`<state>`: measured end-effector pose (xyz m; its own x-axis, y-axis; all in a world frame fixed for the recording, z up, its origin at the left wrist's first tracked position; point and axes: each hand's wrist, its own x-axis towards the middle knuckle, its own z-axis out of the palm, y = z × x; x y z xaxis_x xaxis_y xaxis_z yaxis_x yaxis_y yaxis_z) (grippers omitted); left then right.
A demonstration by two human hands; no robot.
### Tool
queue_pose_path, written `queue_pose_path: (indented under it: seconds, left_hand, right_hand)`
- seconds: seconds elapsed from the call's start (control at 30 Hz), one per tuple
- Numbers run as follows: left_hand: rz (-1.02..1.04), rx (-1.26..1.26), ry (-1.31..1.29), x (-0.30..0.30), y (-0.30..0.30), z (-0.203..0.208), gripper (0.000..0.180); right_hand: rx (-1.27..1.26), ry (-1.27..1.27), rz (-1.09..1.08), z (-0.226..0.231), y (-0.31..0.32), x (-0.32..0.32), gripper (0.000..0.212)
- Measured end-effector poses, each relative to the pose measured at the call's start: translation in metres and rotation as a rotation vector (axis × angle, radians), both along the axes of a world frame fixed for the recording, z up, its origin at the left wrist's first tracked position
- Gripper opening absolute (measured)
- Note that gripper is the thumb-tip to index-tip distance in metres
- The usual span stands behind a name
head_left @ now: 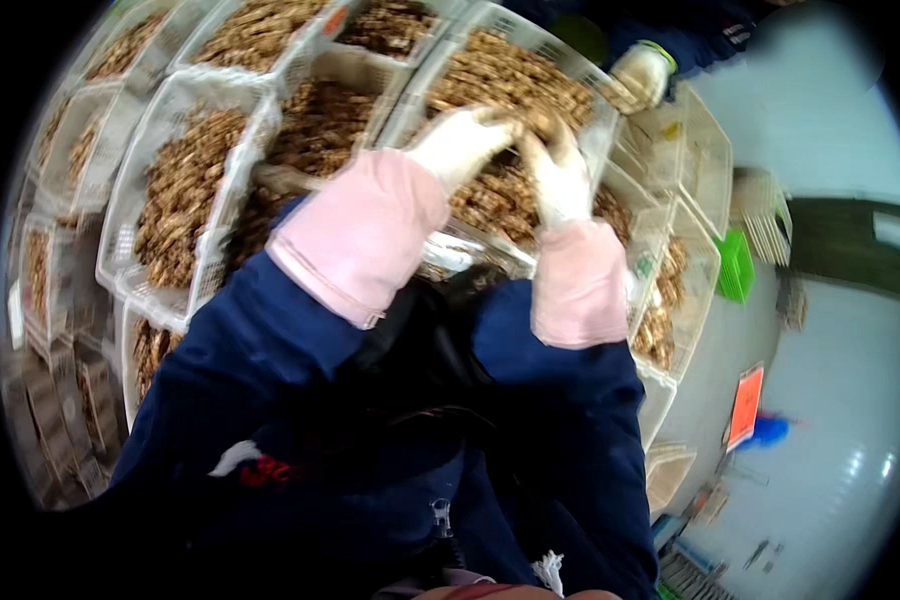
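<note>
My left hand (460,143) and my right hand (556,172) wear white gloves with pink cuffs over dark blue sleeves. Both reach into a white plastic basket (590,78) filled with small brown pieces (515,80). The fingers of both hands curl down into the brown pile near its front edge and meet there. Whether they hold pieces is hidden by the gloves and blur. Below them sits another basket (660,240) with the same brown pieces.
Several white baskets of brown pieces (185,180) are stacked to the left and behind. Another person's gloved hand (640,75) in a blue sleeve rests at the far basket edge. A green crate (735,265) and an orange sheet (745,405) lie on the pale floor at right.
</note>
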<state>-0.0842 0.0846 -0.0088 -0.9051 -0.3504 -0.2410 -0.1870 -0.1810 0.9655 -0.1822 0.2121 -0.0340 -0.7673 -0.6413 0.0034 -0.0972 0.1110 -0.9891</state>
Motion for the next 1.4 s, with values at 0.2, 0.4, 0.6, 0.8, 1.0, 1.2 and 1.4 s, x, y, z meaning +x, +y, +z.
queue_pose_path:
  seconds: [0.2,0.4,0.6,0.8,1.0,1.2,1.4]
  left_hand:
    - [-0.024,-0.074,0.157,0.006,-0.013,-0.039,0.044]
    - [-0.175,0.071,0.087,0.014,0.003,-0.018,0.041]
    - [-0.107,0.143,0.135,0.028,0.002,-0.009,0.041]
    - [-0.082,0.162,0.221,0.052,0.014,0.005,0.036]
    - [-0.187,0.319,0.389,0.076,0.056,0.005,0.04]
    - [-0.066,0.57,0.483,0.117,0.041,0.005,0.052]
    - [0.373,0.642,0.478,0.16,-0.054,-0.026,0.023]
  right_hand:
    - [0.077,0.395,-0.241,0.03,0.004,0.042,0.056]
    - [-0.339,-0.035,-0.518,0.053,0.097,0.045,0.047]
    - [-0.129,-0.214,-0.794,-0.024,0.26,0.075,0.041]
    - [-0.316,-0.349,-0.867,-0.091,0.354,0.104,0.043]
    - [-0.06,-0.082,-0.561,-0.019,0.254,0.078,0.059]
    - [-0.166,0.17,0.062,0.054,0.074,0.131,0.071]
    - [-0.093,0.224,0.002,0.024,0.046,0.115,0.067]
